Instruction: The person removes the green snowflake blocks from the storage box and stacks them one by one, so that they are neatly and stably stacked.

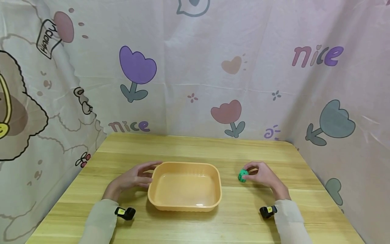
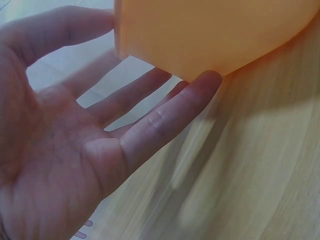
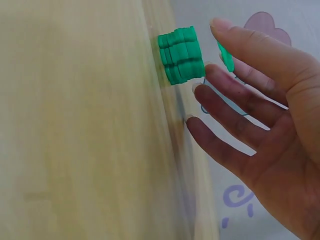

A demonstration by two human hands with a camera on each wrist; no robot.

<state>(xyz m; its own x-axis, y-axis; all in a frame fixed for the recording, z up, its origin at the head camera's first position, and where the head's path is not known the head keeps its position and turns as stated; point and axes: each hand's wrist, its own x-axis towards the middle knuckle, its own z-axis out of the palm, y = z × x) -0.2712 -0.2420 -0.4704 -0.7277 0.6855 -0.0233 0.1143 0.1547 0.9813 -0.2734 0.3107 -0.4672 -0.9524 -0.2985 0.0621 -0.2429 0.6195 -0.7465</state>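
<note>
A pale orange plastic tray (image 1: 184, 207) with rounded corners stands in the middle of the table; nothing lies inside it. My left hand (image 1: 137, 177) rests against its left side, fingers spread and fairly straight. The left wrist view shows the thumb at the rim of the tray (image 2: 200, 35) and the little finger at its lower edge. To the right, my right hand (image 1: 261, 175) is over a small green stack of scalloped pieces (image 3: 181, 56). Between the thumb and a finger it pinches one thin green piece (image 3: 226, 57), apart from the stack and partly hidden by the thumb.
The wooden table (image 1: 243, 223) ends at a printed cloth backdrop (image 1: 195, 74) behind, with cloth along both sides too. Small black cameras sit at the left cuff (image 1: 125, 213) and right cuff (image 1: 268, 211).
</note>
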